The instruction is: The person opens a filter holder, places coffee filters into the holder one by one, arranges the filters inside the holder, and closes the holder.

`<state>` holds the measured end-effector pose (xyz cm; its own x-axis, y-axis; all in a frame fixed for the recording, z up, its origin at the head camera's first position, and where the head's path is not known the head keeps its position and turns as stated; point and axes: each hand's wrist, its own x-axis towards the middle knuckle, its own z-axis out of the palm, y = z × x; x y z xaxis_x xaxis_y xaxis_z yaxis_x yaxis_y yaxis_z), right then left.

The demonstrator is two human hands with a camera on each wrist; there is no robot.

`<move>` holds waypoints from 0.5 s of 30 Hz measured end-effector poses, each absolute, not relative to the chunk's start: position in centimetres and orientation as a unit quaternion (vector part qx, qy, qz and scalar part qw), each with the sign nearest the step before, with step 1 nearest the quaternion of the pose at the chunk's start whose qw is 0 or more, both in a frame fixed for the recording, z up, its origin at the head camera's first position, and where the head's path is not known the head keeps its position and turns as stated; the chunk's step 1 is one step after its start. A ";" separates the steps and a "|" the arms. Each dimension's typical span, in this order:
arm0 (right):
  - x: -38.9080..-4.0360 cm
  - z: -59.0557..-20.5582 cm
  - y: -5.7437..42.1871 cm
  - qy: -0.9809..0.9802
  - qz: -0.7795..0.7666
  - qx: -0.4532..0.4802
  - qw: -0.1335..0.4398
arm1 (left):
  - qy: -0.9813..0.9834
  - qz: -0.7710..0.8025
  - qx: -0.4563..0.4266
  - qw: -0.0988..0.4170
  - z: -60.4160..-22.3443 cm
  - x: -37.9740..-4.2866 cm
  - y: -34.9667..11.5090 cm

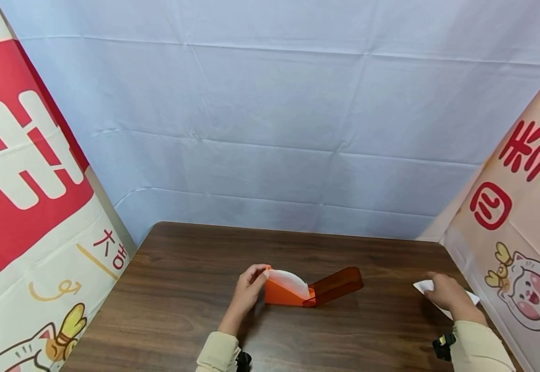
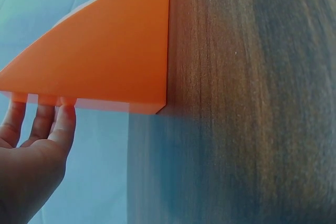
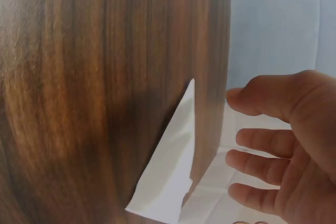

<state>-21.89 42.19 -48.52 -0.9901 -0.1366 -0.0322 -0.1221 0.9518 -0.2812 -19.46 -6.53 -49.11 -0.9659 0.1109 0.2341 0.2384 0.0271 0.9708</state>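
Observation:
An orange wedge-shaped paper holder (image 1: 282,293) stands on the table, with white round-edged sheets (image 1: 290,281) rising from its top. Its dark see-through lid (image 1: 337,287) is swung out to the right. My left hand (image 1: 247,290) grips the holder's left end, thumb near the upper rim. In the left wrist view several fingers (image 2: 63,124) press against the end wall of the holder. Far to the right, a white folded paper (image 3: 170,166) lies on the table. My right hand (image 1: 451,295) hovers over it, and the fingers (image 3: 257,166) are spread with nothing between them.
The dark wood table (image 1: 195,258) has its right edge close to the right hand. A pale blue cloth (image 1: 270,129) hangs behind it. Printed cloths flank the table, one on the left (image 1: 32,206) and one on the right (image 1: 521,232).

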 end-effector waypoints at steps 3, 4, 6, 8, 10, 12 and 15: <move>-22.0 -48.7 42.6 0.988 -0.137 -0.059 0.033 | -0.716 -0.686 -0.121 0.048 -49.1 -19.5 -6.5; -22.0 -48.8 42.7 0.989 -0.136 -0.056 0.035 | -0.716 -0.686 -0.121 0.047 -49.1 -19.5 -6.5; -22.1 -48.9 43.0 0.989 -0.137 -0.051 0.040 | -0.716 -0.686 -0.119 0.046 -49.0 -19.5 -6.5; -22.1 -49.2 43.2 0.988 -0.138 -0.046 0.043 | -0.716 -0.687 -0.119 0.045 -49.0 -19.5 -6.5; -22.2 -49.4 43.4 0.989 -0.139 -0.043 0.041 | -0.715 -0.688 -0.118 0.045 -49.1 -19.5 -6.5; -22.2 -49.8 43.6 0.989 -0.140 -0.038 0.037 | -0.715 -0.688 -0.117 0.044 -49.0 -19.5 -6.5; -22.3 -50.3 43.9 0.988 -0.143 -0.027 0.039 | -0.716 -0.687 -0.115 0.044 -49.0 -19.4 -6.5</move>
<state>-22.32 43.92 -50.30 -0.9954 -0.0655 -0.0696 -0.0430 0.9573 -0.2858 -19.40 -6.49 -49.01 -0.9696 0.1038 0.2214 0.2256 0.0299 0.9738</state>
